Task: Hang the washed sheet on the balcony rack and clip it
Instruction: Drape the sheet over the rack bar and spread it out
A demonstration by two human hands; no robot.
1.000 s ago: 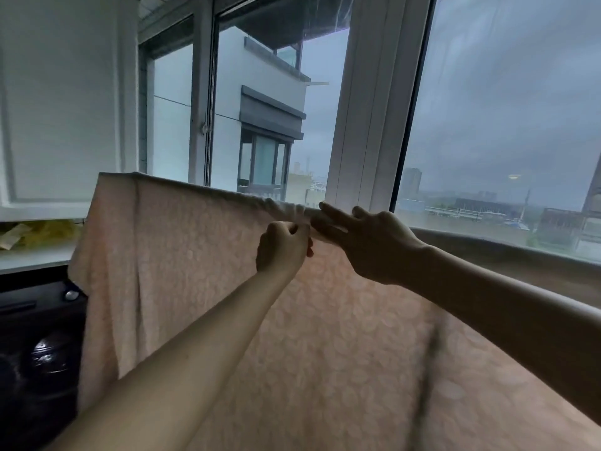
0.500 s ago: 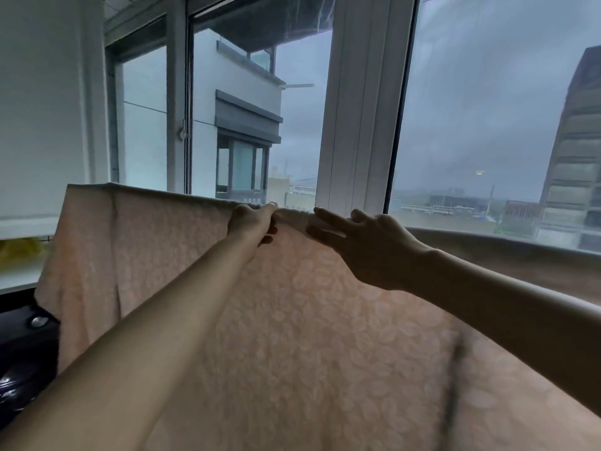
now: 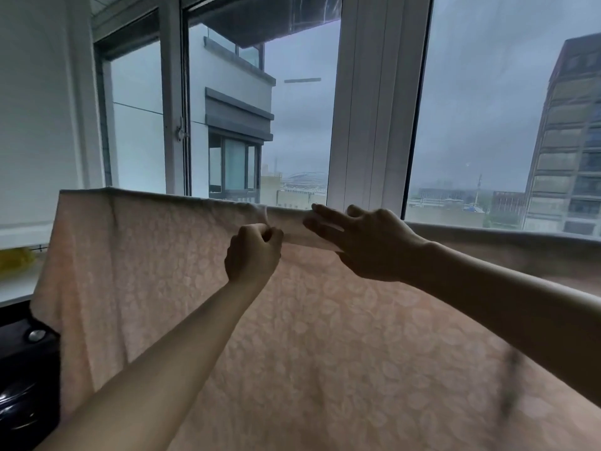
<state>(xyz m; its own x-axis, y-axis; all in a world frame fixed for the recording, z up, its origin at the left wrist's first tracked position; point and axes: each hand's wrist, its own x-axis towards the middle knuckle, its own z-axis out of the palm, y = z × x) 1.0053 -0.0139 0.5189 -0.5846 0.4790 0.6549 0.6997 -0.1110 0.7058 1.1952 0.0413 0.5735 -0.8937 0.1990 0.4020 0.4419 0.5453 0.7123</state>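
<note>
The sheet (image 3: 325,353) hangs draped over the rack, which is hidden beneath its top fold; the fold's long axis runs left to right. Left hand (image 3: 252,257) pinches the fabric just below the fold, fingers curled tight. Right hand (image 3: 364,242), just beside it, lies flat with straight fingers (image 3: 325,211) pressing the fold. No clip is discernible. Windows (image 3: 292,109) stand beyond.
</note>
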